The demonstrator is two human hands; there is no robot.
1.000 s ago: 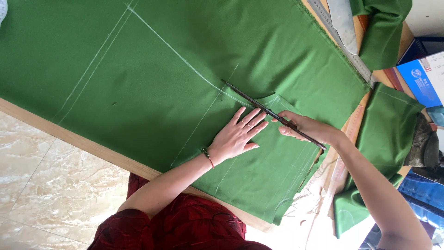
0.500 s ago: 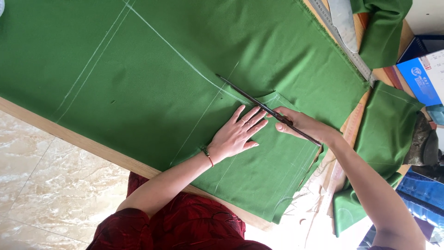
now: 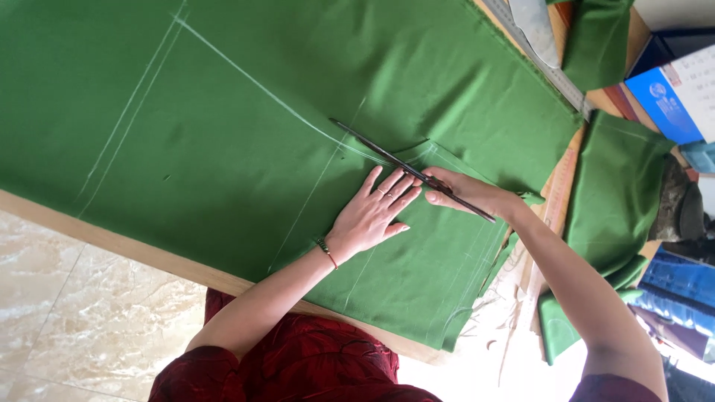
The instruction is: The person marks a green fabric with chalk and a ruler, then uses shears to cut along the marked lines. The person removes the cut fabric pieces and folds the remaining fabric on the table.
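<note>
While left hand lies flat (fingers spread) on matte green cloth, right hand grips long scissors.

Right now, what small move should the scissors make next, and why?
Probably close the scissors and slide forward along the chalk line: their tips lie on it, the line runs on uncut ahead, and the left hand presses the green fabric flat beside them.

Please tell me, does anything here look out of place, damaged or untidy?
Nothing looks damaged. The green fabric lies flat; the left hand presses it while the right hand holds scissors along the chalk line. Only pale scraps lie untidily at the table edge.
</note>
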